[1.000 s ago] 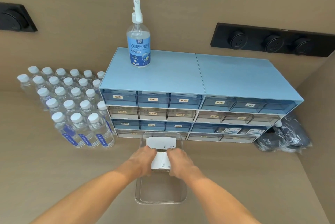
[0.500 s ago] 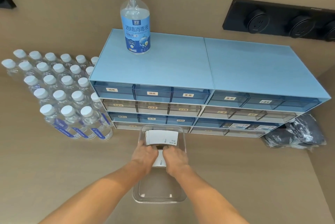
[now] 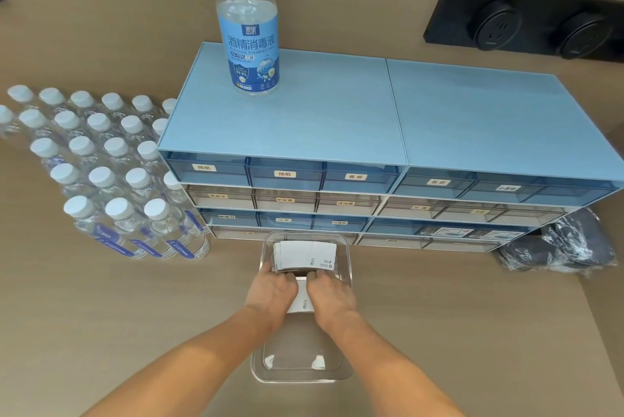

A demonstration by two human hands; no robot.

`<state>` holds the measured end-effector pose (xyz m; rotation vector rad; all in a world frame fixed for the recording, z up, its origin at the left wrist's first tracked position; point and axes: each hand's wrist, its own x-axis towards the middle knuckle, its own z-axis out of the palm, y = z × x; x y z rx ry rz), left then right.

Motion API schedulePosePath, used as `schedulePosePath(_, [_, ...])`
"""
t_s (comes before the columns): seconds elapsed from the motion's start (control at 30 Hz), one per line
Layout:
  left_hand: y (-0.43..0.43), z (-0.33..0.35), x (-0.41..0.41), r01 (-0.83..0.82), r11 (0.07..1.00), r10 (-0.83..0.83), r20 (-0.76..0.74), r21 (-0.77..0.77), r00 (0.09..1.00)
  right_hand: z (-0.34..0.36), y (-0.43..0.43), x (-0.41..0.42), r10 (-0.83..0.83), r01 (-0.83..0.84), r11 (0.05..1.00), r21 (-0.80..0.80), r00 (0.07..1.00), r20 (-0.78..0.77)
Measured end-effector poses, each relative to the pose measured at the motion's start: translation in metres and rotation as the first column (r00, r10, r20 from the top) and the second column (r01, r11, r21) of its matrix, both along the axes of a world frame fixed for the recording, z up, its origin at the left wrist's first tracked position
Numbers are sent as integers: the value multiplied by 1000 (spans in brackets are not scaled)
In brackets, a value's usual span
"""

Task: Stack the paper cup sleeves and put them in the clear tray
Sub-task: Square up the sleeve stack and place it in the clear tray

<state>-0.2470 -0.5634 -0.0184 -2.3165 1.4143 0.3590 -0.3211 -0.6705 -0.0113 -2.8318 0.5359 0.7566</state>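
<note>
Tan counter, drawer unit (image 3: 337, 133) behind. Clear tray (image 3: 342, 371): one sleeve stack (image 3: 305, 256) already at far end. Left hand (image 3: 271, 291), right hand (image 3: 331, 296) pinch second stack (image 3: 301, 298) inside tray; release pending.

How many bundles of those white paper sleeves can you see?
2. One stack of sleeves stands at the far end of the clear tray. A second stack is held between the left hand and right hand, inside the tray. Others may be hidden beneath.
</note>
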Motion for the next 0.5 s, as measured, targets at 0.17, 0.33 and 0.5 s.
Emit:
schedulePosePath(0.17, [1,2,0,22,999,-22,6,24,1000,1,1,0,-16,16,1000,25,1000,-8])
schedulePosePath(0.33, [-6,6,0,18,998,-18,9,55,1000,4,1,1,-9,9,1000,18,1000,-9])
schedulePosePath(0.5, [-7,7,-1,18,997,-19,17,79,1000,9,1,0,-9,9,1000,16,1000,-20])
